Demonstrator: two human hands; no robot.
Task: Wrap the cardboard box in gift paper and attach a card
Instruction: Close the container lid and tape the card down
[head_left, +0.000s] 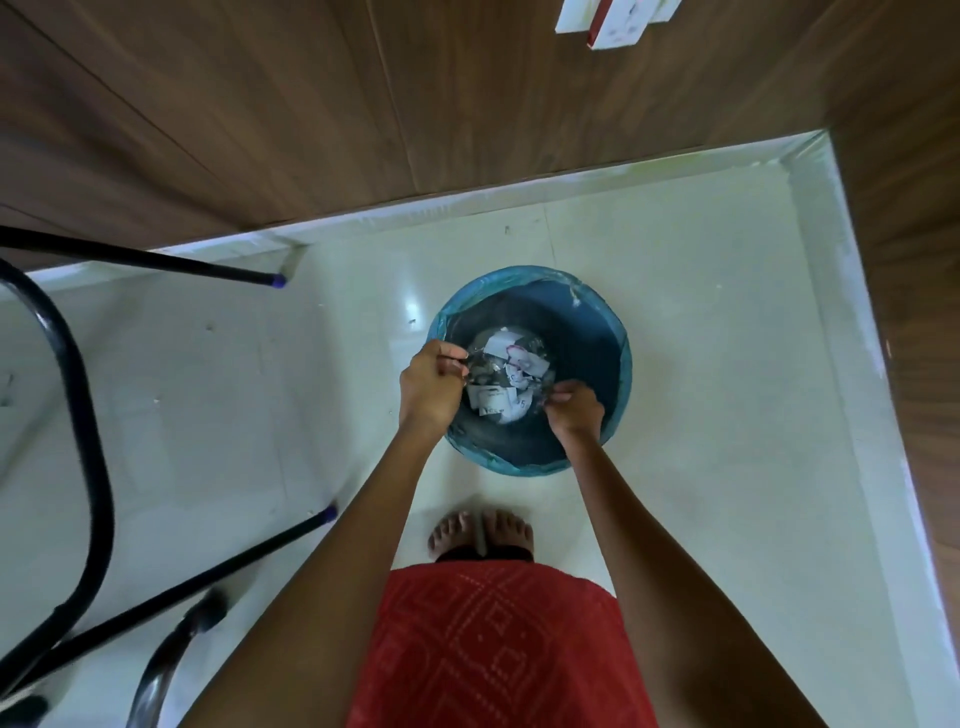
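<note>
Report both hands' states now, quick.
Left hand: fingers curled over the bin; whether they pinch something cannot be told.
Right hand: fingers curled over the bin too; any hold cannot be told.

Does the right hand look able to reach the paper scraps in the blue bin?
Probably yes: the right hand is over the open blue bin, with nothing covering the paper scraps.

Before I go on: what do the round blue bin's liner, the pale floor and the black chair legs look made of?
Blue bin liner: thin plastic film, probably; it wrinkles over the rim. Pale floor: glossy tile, seemingly ceramic; glare and joint lines. Black chair legs: painted metal tube, likely; smooth bends, sheen.
</note>
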